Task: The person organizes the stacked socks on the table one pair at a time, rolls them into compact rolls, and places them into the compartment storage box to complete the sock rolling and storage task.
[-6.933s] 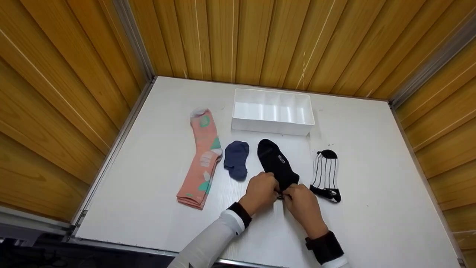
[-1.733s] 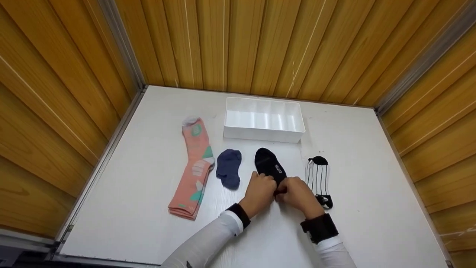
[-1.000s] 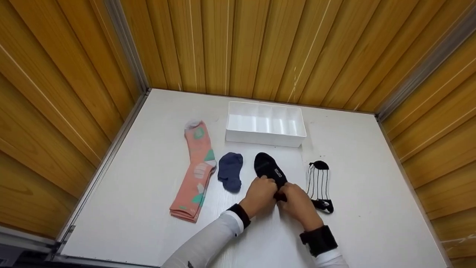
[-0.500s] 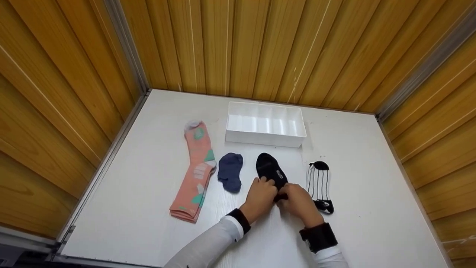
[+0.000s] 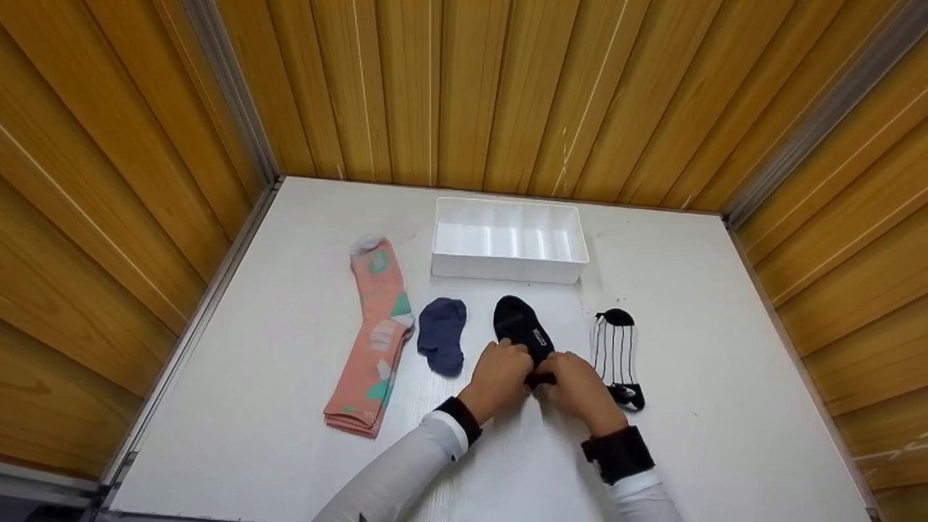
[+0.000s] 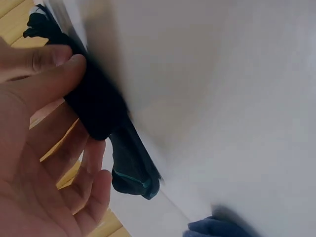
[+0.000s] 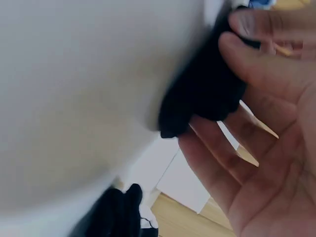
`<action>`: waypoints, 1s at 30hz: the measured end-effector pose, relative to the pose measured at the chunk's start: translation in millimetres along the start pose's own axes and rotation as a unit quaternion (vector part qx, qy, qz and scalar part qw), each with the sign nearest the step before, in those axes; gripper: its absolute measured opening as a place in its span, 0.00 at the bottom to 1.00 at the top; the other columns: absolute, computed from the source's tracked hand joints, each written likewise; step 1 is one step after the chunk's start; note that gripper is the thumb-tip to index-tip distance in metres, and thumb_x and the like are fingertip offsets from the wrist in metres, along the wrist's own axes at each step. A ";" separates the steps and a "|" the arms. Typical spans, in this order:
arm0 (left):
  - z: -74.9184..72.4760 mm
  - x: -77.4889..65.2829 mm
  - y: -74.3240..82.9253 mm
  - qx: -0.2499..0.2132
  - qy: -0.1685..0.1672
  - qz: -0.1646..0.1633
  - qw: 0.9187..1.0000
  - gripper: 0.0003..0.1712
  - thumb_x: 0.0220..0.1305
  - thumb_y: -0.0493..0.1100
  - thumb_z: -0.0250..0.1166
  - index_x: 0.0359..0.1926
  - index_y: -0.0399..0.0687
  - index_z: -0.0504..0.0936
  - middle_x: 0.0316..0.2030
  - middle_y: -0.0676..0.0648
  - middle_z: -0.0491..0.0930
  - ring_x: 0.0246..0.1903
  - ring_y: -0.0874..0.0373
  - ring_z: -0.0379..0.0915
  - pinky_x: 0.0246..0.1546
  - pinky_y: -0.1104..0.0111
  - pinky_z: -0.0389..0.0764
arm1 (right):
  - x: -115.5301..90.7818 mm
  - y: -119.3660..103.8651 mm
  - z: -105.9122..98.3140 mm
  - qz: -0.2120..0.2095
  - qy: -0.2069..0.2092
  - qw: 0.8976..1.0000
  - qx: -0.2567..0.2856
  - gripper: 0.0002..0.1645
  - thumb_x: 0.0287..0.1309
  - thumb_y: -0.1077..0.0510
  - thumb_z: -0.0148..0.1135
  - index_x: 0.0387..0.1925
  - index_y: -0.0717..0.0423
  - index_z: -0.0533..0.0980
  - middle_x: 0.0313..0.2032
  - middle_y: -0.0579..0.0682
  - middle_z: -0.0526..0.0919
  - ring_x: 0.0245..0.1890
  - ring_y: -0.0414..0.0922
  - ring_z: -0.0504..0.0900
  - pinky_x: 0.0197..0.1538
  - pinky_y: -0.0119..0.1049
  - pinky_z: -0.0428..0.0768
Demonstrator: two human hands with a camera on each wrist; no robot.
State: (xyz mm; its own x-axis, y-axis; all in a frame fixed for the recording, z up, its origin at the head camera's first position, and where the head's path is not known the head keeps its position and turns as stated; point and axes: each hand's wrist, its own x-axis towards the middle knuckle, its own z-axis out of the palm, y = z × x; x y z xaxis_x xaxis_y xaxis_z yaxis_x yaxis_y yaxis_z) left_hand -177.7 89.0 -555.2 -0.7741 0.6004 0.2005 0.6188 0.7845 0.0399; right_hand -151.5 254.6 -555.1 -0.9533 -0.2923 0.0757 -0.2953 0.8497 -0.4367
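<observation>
A black sock [image 5: 516, 317] with small white lettering lies at the middle of the white table, toe pointing to the box. My left hand [image 5: 499, 375] pinches its near part from the left, thumb and fingers on the cloth. From the right, my right hand [image 5: 579, 387] pinches the same near end, close beside the left hand. In the left wrist view the black sock [image 6: 96, 98] is bunched between thumb and fingers. The right wrist view shows the black sock [image 7: 202, 89] gripped under the thumb. Its cuff is mostly hidden by both hands in the head view.
A white box [image 5: 507, 270] with dividers stands beyond the black sock. To the left lie a blue ankle sock [image 5: 441, 337] and long pink socks [image 5: 368, 348]. A sheer striped sock [image 5: 615, 351] with black toe and heel lies just right of my right hand.
Since the earliest frame the black sock's heel and cuff have gathered under my hands, and less of its length shows. Over the last second both hands stay on it with small finger shifts.
</observation>
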 end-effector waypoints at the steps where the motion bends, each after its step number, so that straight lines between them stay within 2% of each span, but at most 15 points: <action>1: 1.0 -1.3 -0.1 0.006 0.011 0.001 1.000 0.11 0.46 0.53 0.79 0.30 0.58 0.89 0.33 0.54 0.86 0.35 0.54 0.79 0.36 0.63 0.81 | 2.8 0.2 -0.9 -0.001 -0.011 1.000 0.007 0.12 0.42 0.65 0.74 0.31 0.47 0.88 0.31 0.41 0.86 0.33 0.42 0.81 0.42 0.42 0.79; 5: 4.4 -5.5 1.1 0.012 0.052 0.004 0.999 0.05 0.49 0.46 0.76 0.27 0.58 0.87 0.29 0.54 0.86 0.31 0.56 0.79 0.30 0.65 0.81 | 7.8 -0.3 -3.2 0.008 -0.037 0.999 0.023 0.11 0.40 0.65 0.74 0.28 0.48 0.87 0.29 0.41 0.86 0.30 0.40 0.81 0.38 0.40 0.79; 8: 5.5 -5.8 1.8 0.007 0.062 0.002 0.998 0.04 0.52 0.44 0.74 0.26 0.58 0.86 0.28 0.55 0.85 0.30 0.56 0.79 0.28 0.66 0.81 | 6.3 -1.4 -2.1 0.015 -0.026 0.999 0.014 0.10 0.40 0.65 0.75 0.28 0.48 0.86 0.29 0.42 0.85 0.30 0.41 0.80 0.39 0.41 0.79; 13: 4.0 -3.0 -2.7 -0.049 0.028 -0.017 0.998 0.05 0.53 0.46 0.76 0.26 0.56 0.87 0.29 0.54 0.85 0.33 0.56 0.81 0.31 0.64 0.83 | -1.5 -1.2 5.1 0.001 0.017 1.000 -0.025 0.14 0.42 0.62 0.78 0.33 0.51 0.82 0.32 0.45 0.84 0.35 0.47 0.82 0.43 0.46 0.79; 17: 3.3 0.0 -7.8 -0.099 0.000 -0.036 0.994 0.06 0.52 0.49 0.77 0.25 0.57 0.87 0.28 0.54 0.85 0.35 0.56 0.82 0.33 0.62 0.84 | -5.9 2.5 10.5 -0.008 0.044 0.999 -0.027 0.15 0.45 0.61 0.78 0.36 0.52 0.82 0.36 0.45 0.84 0.38 0.47 0.83 0.45 0.45 0.80; 21: 3.6 0.0 -7.9 -0.085 0.001 -0.029 0.996 0.06 0.52 0.50 0.77 0.28 0.58 0.88 0.30 0.54 0.86 0.35 0.55 0.81 0.33 0.62 0.83 | -5.3 5.6 10.7 -0.020 0.049 0.999 -0.013 0.12 0.47 0.61 0.77 0.36 0.51 0.85 0.37 0.44 0.85 0.39 0.45 0.84 0.46 0.44 0.81; 26: 6.2 -2.9 -4.6 -0.034 0.009 -0.027 0.999 0.13 0.45 0.54 0.81 0.33 0.59 0.89 0.34 0.54 0.86 0.37 0.54 0.80 0.34 0.62 0.80 | 1.7 6.5 4.6 -0.010 0.010 1.000 0.012 0.12 0.45 0.63 0.76 0.35 0.50 0.87 0.35 0.44 0.86 0.38 0.45 0.84 0.46 0.45 0.81; 30: 5.7 0.6 -5.9 -0.048 0.007 -0.031 0.998 0.13 0.43 0.53 0.81 0.32 0.60 0.90 0.33 0.54 0.85 0.36 0.54 0.80 0.34 0.61 0.80 | 4.9 4.2 -0.8 0.015 -0.003 1.000 0.021 0.13 0.43 0.64 0.76 0.35 0.50 0.85 0.35 0.45 0.86 0.39 0.46 0.84 0.48 0.46 0.81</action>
State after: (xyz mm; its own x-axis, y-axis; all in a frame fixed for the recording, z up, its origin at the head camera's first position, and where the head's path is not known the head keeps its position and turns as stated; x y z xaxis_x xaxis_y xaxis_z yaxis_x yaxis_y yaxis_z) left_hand -182.6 85.6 -560.9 -0.8101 0.5479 0.2088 0.5798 0.8017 0.1454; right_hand -157.5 257.1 -555.9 -0.9611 -0.2700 0.0577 -0.2643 0.8389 -0.4758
